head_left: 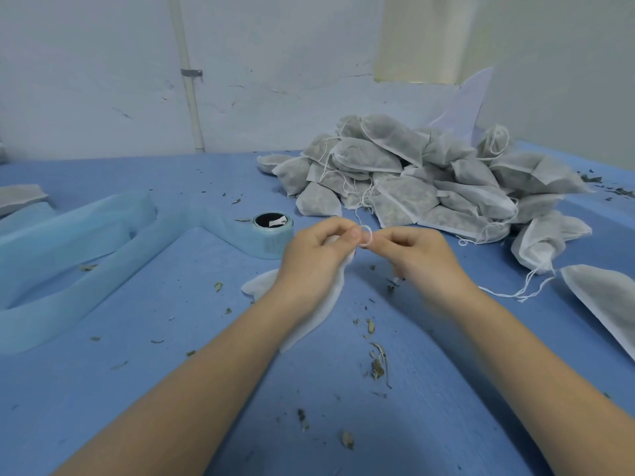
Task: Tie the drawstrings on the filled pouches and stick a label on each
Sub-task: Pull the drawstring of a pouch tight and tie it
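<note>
Left hand (311, 250) grips the neck of a white pouch (309, 314) lying on the blue worktop (171, 338). Right hand (417, 254) pinches the drawstring (366, 236), which forms a small loop between both hands. Pile of filled pouches (429, 176) behind; label roll (273, 235) just left of the hands.

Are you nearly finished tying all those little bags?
Not nearly. In hand: the left hand and right hand pinch a loop of white drawstring on one white fabric pouch, mid-knot. Left: the big heap of grey filled pouches shows loose strings and no visible labels. The pale blue label roll sits beside the left hand. Nothing looks fully finished.
</note>
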A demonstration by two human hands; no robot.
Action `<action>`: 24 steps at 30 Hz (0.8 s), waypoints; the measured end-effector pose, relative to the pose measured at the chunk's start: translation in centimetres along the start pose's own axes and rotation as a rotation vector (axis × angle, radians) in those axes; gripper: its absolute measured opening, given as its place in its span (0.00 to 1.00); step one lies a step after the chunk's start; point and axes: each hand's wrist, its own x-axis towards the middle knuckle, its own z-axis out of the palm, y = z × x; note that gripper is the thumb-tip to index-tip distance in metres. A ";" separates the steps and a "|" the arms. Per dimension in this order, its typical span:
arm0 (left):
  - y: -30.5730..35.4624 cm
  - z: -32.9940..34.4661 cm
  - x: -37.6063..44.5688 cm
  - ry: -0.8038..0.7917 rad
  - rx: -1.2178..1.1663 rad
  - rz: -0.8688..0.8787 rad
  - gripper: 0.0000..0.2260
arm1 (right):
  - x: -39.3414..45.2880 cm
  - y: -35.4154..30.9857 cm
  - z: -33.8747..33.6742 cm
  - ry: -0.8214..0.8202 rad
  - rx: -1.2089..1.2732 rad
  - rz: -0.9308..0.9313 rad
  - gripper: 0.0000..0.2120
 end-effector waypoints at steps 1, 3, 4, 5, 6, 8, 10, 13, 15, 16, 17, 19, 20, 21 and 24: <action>0.0 -0.1 -0.1 -0.001 0.188 0.029 0.08 | -0.1 -0.2 -0.2 -0.012 0.028 0.015 0.06; 0.0 -0.2 -0.3 0.018 0.502 0.099 0.08 | -0.2 -0.4 -0.6 -0.038 0.051 0.045 0.06; 0.0 -0.2 -0.3 0.034 0.602 0.135 0.07 | -0.2 -0.3 -0.7 -0.042 0.058 0.063 0.07; 0.1 -0.1 -0.4 0.052 0.682 0.168 0.06 | -0.1 -0.3 -0.8 -0.039 0.072 0.090 0.07; 0.1 0.0 -0.4 0.072 0.755 0.200 0.06 | -0.1 -0.2 -0.8 -0.034 0.101 0.128 0.09; 0.0 0.2 -0.5 0.114 0.878 0.261 0.06 | 0.1 -0.1 -0.8 -0.038 0.225 0.216 0.12; 0.0 0.3 -0.5 0.150 0.969 0.301 0.06 | 0.2 -0.3 -0.8 -0.077 0.353 0.259 0.13; -0.1 0.3 -0.5 0.189 1.039 0.337 0.07 | 0.0 -0.2 -0.7 -0.119 0.285 0.176 0.13; -0.2 0.3 -0.5 0.196 1.061 0.345 0.07 | -0.2 0.0 -0.6 -0.081 0.193 0.140 0.07; -0.2 0.4 -0.5 0.201 1.059 0.337 0.07 | -0.2 0.0 -0.5 -0.053 0.172 0.135 0.06; -0.3 0.5 -0.6 0.208 1.045 0.327 0.07 | -0.2 0.1 -0.5 -0.028 0.158 0.130 0.05; -0.3 0.7 -0.7 0.231 0.978 0.278 0.07 | -0.2 0.0 -0.4 0.010 0.153 0.131 0.04; -0.2 0.8 -0.7 0.244 0.932 0.230 0.07 | -0.2 0.0 -0.4 0.023 0.174 0.137 0.04; -0.2 0.8 -0.7 0.255 0.888 0.169 0.07 | -0.2 0.1 -0.3 0.028 0.206 0.143 0.04; -0.1 0.7 -0.3 0.264 0.775 0.012 0.08 | -0.2 0.1 -0.1 -0.029 0.348 0.186 0.05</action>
